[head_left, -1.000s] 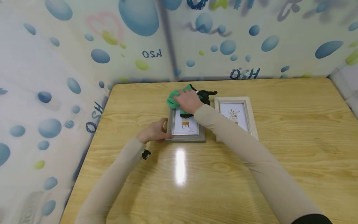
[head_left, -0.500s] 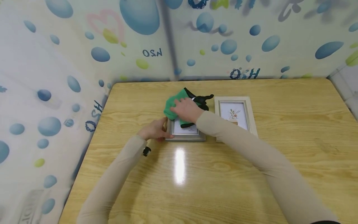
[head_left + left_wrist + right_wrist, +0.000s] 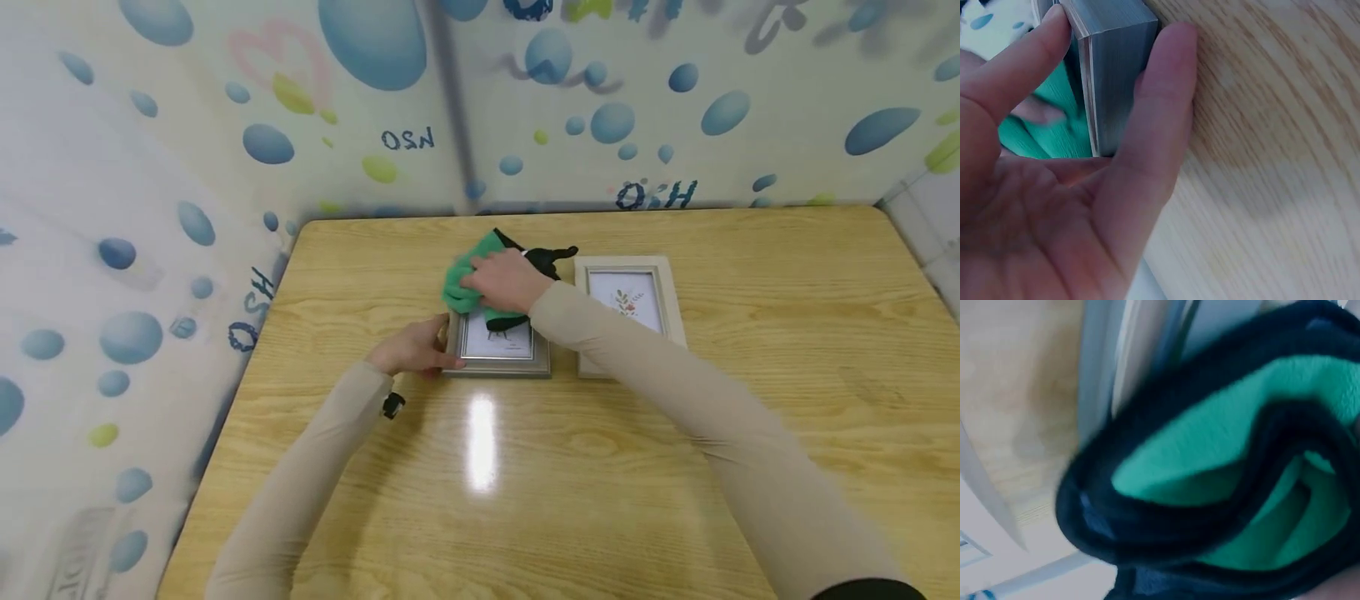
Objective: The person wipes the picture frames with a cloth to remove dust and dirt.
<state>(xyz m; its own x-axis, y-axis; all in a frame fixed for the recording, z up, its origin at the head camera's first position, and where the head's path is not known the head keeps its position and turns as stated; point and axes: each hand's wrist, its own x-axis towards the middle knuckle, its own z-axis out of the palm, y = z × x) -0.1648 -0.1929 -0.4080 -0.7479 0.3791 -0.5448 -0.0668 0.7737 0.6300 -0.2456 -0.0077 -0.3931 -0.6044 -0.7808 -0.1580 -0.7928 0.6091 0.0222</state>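
A silver-grey picture frame (image 3: 517, 368) lies flat on the wooden table. My left hand (image 3: 408, 347) grips its left edge. In the left wrist view the thumb of that hand (image 3: 1016, 219) is on the face of the frame (image 3: 1119, 81), with the fingers along its side. My right hand (image 3: 508, 282) holds a bunched green cloth (image 3: 457, 287) with black edging over the frame's upper part. The folded cloth (image 3: 1191, 447) fills much of the right wrist view. Beneath it, the top of the framed picture is hidden.
Right of the grey frame lies a cream picture frame (image 3: 671, 300) with a plant print, partly covered by the right sleeve (image 3: 637, 375). A patterned wall (image 3: 480, 108) borders the back of the table (image 3: 787, 350); another wall stands on the left.
My right hand slid the cloth down the frame toward me, then back up a little, covering and uncovering parts of the picture. The left hand stays at the frame's left edge.
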